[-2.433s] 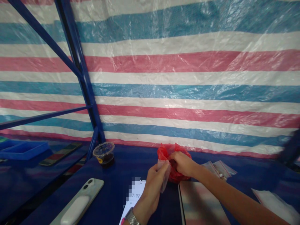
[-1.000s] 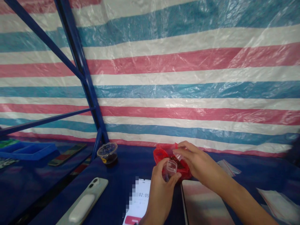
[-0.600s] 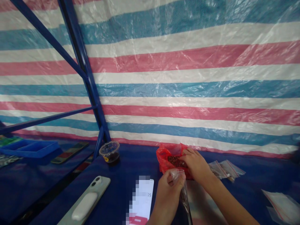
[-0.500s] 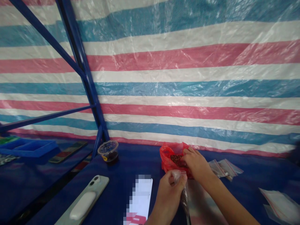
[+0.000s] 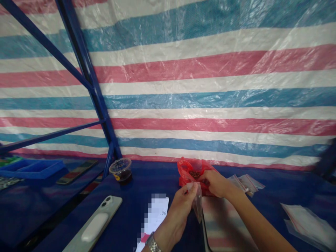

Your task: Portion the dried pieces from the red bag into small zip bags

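In the head view, the left hand (image 5: 172, 220) grips the top of a small clear bag (image 5: 198, 204) between thumb and fingers, and the right hand (image 5: 216, 183) reaches into the mouth of a red bag (image 5: 184, 168) that sits on the blue surface (image 5: 147, 178) and holds dark beads (image 5: 194, 174), though I cannot tell if it has hold of any. The beads could spill if the red bag tips over when bumped. The clear bag could fall if the left hand's grip gets loose.
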`<state>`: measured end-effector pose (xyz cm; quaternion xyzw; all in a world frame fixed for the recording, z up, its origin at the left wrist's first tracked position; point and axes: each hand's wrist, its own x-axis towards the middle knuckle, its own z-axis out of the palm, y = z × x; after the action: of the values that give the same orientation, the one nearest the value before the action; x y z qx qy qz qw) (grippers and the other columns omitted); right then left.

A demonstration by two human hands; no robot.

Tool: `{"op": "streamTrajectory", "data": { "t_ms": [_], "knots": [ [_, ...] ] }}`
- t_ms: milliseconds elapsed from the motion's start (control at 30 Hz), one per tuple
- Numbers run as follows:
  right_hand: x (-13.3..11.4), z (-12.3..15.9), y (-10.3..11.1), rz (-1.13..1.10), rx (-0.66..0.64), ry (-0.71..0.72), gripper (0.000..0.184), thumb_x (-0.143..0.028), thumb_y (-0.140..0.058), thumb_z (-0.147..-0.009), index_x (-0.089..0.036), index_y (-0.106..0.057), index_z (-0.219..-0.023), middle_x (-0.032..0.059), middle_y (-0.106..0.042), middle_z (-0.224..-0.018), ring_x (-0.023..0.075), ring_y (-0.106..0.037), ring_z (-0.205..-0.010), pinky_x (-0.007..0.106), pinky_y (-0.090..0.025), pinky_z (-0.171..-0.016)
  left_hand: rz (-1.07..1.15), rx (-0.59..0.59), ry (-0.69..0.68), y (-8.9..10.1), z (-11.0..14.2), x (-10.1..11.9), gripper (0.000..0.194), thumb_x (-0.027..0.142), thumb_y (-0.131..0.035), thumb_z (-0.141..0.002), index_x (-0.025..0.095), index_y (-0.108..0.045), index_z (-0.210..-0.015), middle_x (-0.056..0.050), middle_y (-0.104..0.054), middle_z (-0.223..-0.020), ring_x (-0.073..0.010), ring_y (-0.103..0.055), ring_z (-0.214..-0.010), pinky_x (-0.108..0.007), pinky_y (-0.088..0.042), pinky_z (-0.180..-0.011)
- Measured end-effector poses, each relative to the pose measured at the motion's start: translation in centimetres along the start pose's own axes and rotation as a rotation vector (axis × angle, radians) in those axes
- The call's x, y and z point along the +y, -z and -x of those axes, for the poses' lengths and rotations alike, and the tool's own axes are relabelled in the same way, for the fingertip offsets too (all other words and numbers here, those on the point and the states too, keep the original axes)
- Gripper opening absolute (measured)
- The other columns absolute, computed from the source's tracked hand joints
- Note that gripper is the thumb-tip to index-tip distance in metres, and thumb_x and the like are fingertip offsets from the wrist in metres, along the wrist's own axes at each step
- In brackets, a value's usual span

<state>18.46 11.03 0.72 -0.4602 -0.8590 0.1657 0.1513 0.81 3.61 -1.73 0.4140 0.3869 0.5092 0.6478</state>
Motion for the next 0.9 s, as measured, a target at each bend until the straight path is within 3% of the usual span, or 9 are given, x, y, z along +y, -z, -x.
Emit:
{"op": "streamTrajectory", "data": {
  "t_ms": [200, 367, 467, 600, 767, 900],
  "knots": [
    [-0.1, -0.2, -0.1, -0.133, 0.01, -0.048, 0.047, 0.005, -0.049, -0.061, -0.017, -0.083, -0.084, 0.006, -0.084, -0.088, 0.0229, -0.075, -0.086, 0.028, -0.05, -0.078, 0.028, 0.012, 0.0, 0.7, 0.1, 0.9, 0.062, 0.07, -0.086, -0.07, 0.015, -0.075, -0.098, -0.007, -0.076, -0.095, -0.02, -0.067, -0.091, -0.028, -0.049, -0.086],
    [0.0, -0.3, 0.0, -0.329, 0.0, -0.035, 0.056, 0.003, -0.047, -0.064, -0.016, -0.083, -0.103, 0.0069, -0.085, -0.1, 0.0231, -0.078, -0.091, 0.029, -0.056, -0.079, -0.042, 0.003, -0.047, 1.1, 0.3, 1.3, 0.056, 0.068, -0.082, -0.076, 0.016, -0.072, -0.094, -0.005, -0.073, -0.09, -0.0183, -0.065, -0.086, -0.027, -0.049, -0.082],
    [0.1, -0.3, -0.2, -0.468, 0.024, -0.015, 0.047, -0.005, -0.052, -0.075, -0.016, -0.079, -0.113, 0.0105, -0.083, -0.113, 0.0243, -0.078, -0.101, 0.033, -0.059, -0.087, -0.088, -0.019, -0.074, 1.1, 0.3, 1.2, 0.055, 0.067, -0.08, -0.079, 0.016, -0.072, -0.097, -0.008, -0.076, -0.097, -0.0214, -0.068, -0.094, -0.03, -0.05, -0.09],
    [0.8, -0.2, -0.1, -0.586, 0.088, -0.008, 0.032, -0.024, -0.063, -0.082, -0.018, -0.076, -0.111, 0.0136, -0.08, -0.119, 0.0287, -0.076, -0.108, 0.041, -0.059, -0.095, -0.244, -0.001, -0.143, 1.3, 0.0, 1.1, 0.055, 0.068, -0.077, -0.08, 0.017, -0.072, -0.101, -0.011, -0.078, -0.106, -0.0269, -0.07, -0.103, -0.035, -0.049, -0.096],
    [1.3, 0.4, 1.3, -0.632, 0.169, -0.009, 0.032, -0.03, -0.067, -0.082, -0.021, -0.074, -0.112, 0.0111, -0.077, -0.122, 0.029, -0.071, -0.116, 0.046, -0.052, -0.108, -0.468, 0.11, -0.288, 1.7, -0.5, 1.1, 0.042, 0.048, -0.076, -0.084, 0.017, -0.071, -0.112, -0.013, -0.077, -0.112, -0.0299, -0.07, -0.105, -0.039, -0.05, -0.093],
    [-0.3, 1.4, 3.1, -0.66, 0.149, 0.037, 0.033, -0.028, -0.064, -0.084, -0.023, -0.072, -0.115, 0.0088, -0.076, -0.122, 0.0273, -0.07, -0.116, 0.044, -0.053, -0.107, -0.551, 0.199, -0.377, 1.6, -0.4, 1.1, 0.042, 0.033, -0.076, -0.081, 0.019, -0.068, -0.12, -0.011, -0.076, -0.117, -0.0296, -0.069, -0.108, -0.042, -0.048, -0.098]
  ]
}}
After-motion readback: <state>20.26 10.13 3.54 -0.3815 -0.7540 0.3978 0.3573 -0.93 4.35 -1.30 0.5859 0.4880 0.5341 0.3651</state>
